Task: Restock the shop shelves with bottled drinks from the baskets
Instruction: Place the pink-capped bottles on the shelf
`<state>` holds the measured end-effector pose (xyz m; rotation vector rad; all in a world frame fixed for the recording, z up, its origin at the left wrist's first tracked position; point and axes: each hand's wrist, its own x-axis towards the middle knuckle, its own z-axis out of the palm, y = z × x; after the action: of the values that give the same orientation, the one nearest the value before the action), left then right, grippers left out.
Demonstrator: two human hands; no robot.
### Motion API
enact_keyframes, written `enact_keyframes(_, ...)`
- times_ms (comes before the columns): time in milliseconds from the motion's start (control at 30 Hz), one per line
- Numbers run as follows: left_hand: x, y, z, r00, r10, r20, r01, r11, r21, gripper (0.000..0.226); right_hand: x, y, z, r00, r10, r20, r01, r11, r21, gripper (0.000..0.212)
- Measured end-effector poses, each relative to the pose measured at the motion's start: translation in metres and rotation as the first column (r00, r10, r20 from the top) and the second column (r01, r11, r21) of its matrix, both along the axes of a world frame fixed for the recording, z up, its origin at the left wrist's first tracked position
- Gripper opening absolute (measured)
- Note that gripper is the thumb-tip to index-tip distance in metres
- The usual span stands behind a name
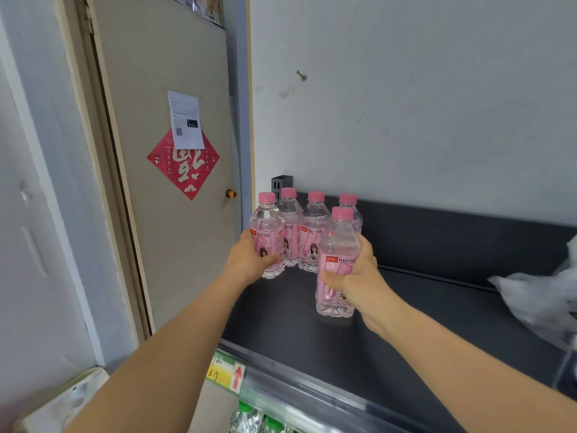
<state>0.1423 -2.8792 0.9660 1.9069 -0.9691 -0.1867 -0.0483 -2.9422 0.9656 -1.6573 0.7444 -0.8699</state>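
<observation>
Your left hand (249,257) is curling fingers and thumb round the labelled waist of the left bottle (267,226), a clear, ribbed plastic cylinder with a rounded shoulder and a pink screw cap. It is standing upright at the left end of the shelf (437,307).

Your right hand (356,276) is clasping the right bottle (338,242) of the same kind, thumb lying across its glossy pink "PEACH SODA" label. This one is sitting nearer to you and upright. You cannot tell whether its base is touching the shelf.

Just behind, three bottles (315,226) of the same drink are standing in a tight row against the shelf's raised back edge, the left bottle touching them.

The shelf is showing a flat, matte dark surface with a grey front rail. Crumpled translucent plastic wrap (537,295) is lying at its right end.

A yellow and green price tag (224,370) is hanging on the rail, and green-capped bottles (246,414) are peeking out below.

To the left, a smooth beige door (162,73) is carrying a red paper diamond (184,167) and a white sheet (185,120) overlapping it.
</observation>
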Motion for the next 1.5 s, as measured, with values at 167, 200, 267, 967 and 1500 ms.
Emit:
enact_keyframes(167,-0.002,0.004,0.000,1.000,-0.012,-0.003,0.012,1.000,0.010,0.064,0.007,-0.005,-0.001,0.998,0.002,0.069,-0.007,0.998,0.069,0.092)
enact_keyframes(200,-0.002,0.007,0.001,1.000,-0.026,-0.001,0.026,0.999,0.019,0.067,0.007,-0.003,-0.001,0.997,0.007,0.076,-0.012,0.997,0.070,0.091)
enact_keyframes(267,0.001,0.014,0.005,1.000,-0.027,-0.009,0.028,0.999,0.033,0.079,0.006,0.003,0.002,0.996,0.027,0.089,-0.033,0.997,0.065,0.088)
enact_keyframes(967,0.029,0.170,0.029,0.977,0.157,0.146,-0.155,0.988,-0.029,0.052,0.115,0.086,0.029,0.997,-0.051,0.066,0.063,0.977,-0.204,0.096)
enact_keyframes(1500,0.028,0.191,0.014,0.974,0.170,0.148,-0.174,0.985,0.017,0.049,0.132,0.069,0.008,0.982,-0.185,-0.030,0.167,0.937,-0.308,0.096)
